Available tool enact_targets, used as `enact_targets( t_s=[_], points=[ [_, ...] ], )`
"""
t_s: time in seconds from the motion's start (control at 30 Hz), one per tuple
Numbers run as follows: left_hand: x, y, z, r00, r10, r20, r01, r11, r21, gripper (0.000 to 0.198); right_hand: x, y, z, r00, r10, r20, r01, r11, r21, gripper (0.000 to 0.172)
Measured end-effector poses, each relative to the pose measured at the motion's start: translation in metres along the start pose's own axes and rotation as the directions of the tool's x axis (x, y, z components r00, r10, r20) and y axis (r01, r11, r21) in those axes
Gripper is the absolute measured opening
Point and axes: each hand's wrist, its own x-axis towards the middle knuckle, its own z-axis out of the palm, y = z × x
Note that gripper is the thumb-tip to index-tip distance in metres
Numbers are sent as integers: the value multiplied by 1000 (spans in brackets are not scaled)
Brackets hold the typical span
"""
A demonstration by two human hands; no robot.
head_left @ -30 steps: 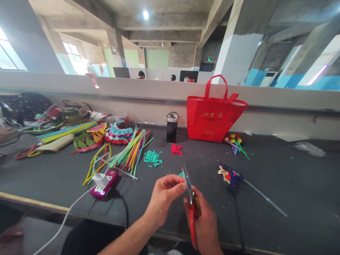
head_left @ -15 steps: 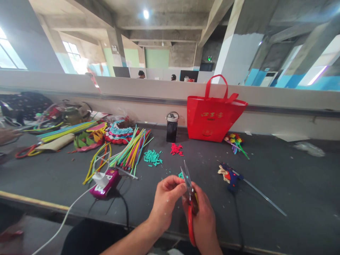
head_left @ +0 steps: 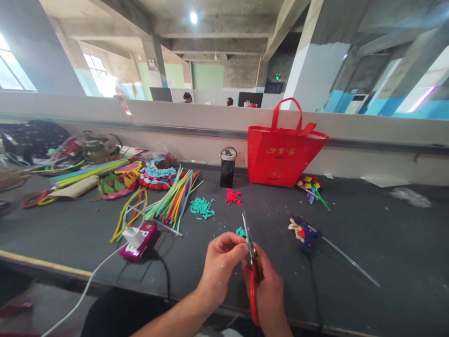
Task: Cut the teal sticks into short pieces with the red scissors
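In my right hand are red-handled scissors, blades pointing up and away and now nearly closed together. My left hand is closed in a pinch right beside the blades; what its fingertips hold is hidden. Just beyond the fingers lie a few teal cut pieces. Farther off are a larger teal pile and a small heap of red pieces on the dark table.
A purple power adapter with a white plug stands left of my hands, near colourful fuzzy stems. To the right lies a blue glue gun with a clear stick. Behind stand a dark phone-like block and a red bag.
The scissor blades, apart half a second ago, have come together. Both hands stay in nearly the same place.
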Motion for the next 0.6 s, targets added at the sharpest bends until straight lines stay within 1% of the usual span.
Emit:
enact_targets(
  t_s=[0.1,0.2,0.27,0.4,0.6],
  points=[
    [1,1,-1,1000,-9,8,9,1000,-6,13,2,1,-1,1000,24,-3,-24,1000,6,38],
    [2,5,-4,1000,7,17,-7,1000,-19,12,4,2,-1,999,48,-9,-48,999,-4,39],
    [3,9,-5,1000,3,24,-2,999,-40,13,3,4,0,999,35,-15,-36,999,-27,40],
    [5,13,-7,995,-63,75,72,990,-118,16,-1,5,0,1000,-27,-4,27,999,-41,40],
    [7,10,-10,967,-146,210,188,962,-199,14,0,0,-5,996,-88,28,89,995,-50,32]
  ],
)
